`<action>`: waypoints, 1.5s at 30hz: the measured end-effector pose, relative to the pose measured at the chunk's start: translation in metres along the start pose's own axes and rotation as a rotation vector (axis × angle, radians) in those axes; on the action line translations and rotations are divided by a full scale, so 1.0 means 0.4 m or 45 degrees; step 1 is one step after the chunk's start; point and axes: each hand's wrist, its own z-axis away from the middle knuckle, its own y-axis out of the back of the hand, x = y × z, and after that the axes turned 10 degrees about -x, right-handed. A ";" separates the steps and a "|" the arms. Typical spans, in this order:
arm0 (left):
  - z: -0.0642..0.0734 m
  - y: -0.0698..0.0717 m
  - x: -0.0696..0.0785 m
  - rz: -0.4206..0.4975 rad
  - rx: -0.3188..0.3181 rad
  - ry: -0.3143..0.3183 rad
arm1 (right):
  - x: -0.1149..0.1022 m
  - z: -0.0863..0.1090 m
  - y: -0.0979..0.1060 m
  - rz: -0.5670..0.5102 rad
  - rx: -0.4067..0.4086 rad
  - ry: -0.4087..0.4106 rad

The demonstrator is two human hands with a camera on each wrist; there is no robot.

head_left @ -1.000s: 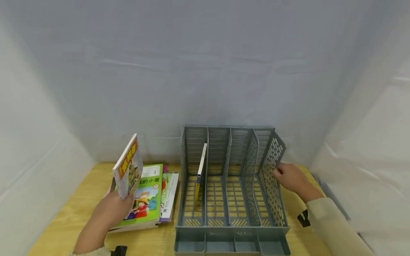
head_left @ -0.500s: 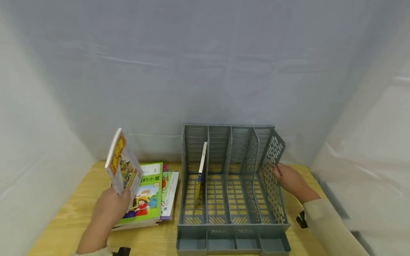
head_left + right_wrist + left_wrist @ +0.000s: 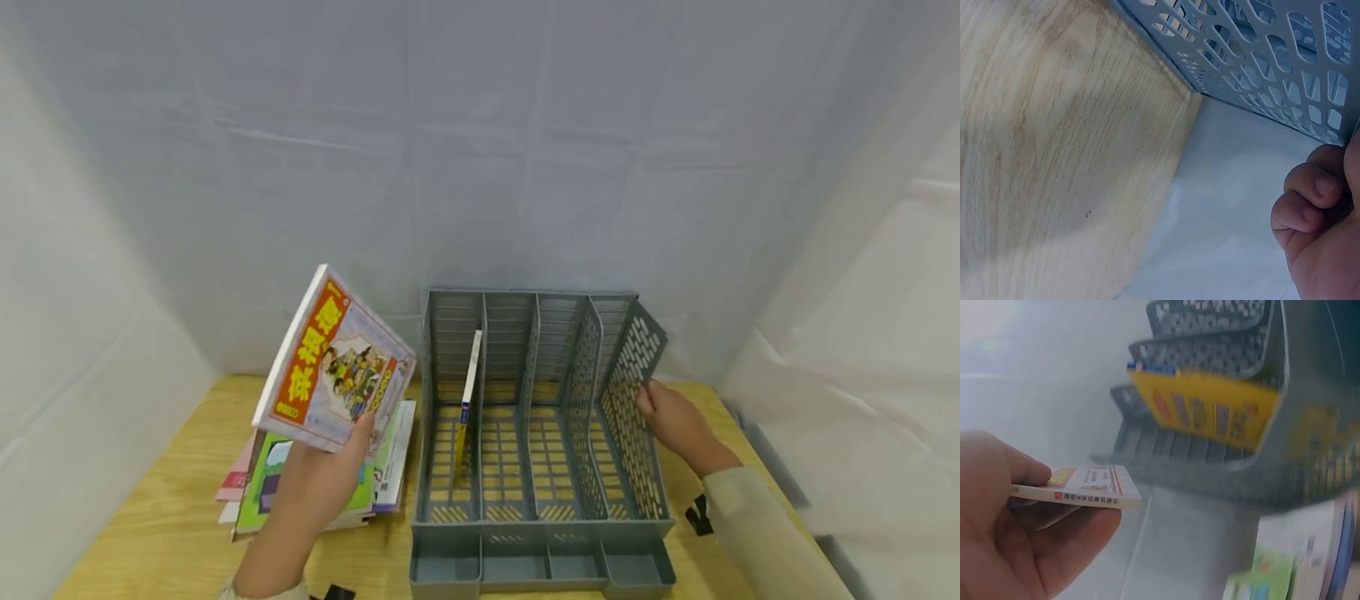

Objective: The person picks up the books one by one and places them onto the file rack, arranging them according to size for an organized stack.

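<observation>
My left hand (image 3: pixel 322 483) holds up a thin book (image 3: pixel 337 367) with a red title band and yellow lettering, thumb on its cover. In the left wrist view the same book (image 3: pixel 1094 487) is pinched between thumb and fingers, spine showing. It is tilted above a stack of books (image 3: pixel 273 471). To the right stands a grey perforated file rack (image 3: pixel 540 537) with upright dividers. Its leftmost compartment holds one upright yellow book (image 3: pixel 1210 412), leaning on the divider. My right hand (image 3: pixel 678 425) grips the edge of the rack's right side panel, fingers curled in the right wrist view.
Small open trays (image 3: pixel 517 573) run along the rack's front. Pink and white book edges (image 3: pixel 236 479) stick out from the stack's left side. The wooden table (image 3: pixel 161 508) ends at pale sheeting (image 3: pixel 480 167) behind and at both sides.
My left hand has turned the book so its front cover faces me, lifting it and bringing it rightward toward the rack. My right hand stays at the side panel.
</observation>
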 end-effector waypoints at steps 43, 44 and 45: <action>-0.068 -0.196 0.004 -0.423 -0.531 -0.108 | -0.037 -0.011 -0.029 -0.208 -0.091 -0.088; -0.069 -0.197 0.001 -0.423 -0.521 -0.116 | -0.036 -0.012 -0.029 -0.208 -0.088 -0.087; -0.071 -0.197 -0.002 -0.424 -0.509 -0.121 | -0.037 -0.012 -0.028 -0.211 -0.085 -0.086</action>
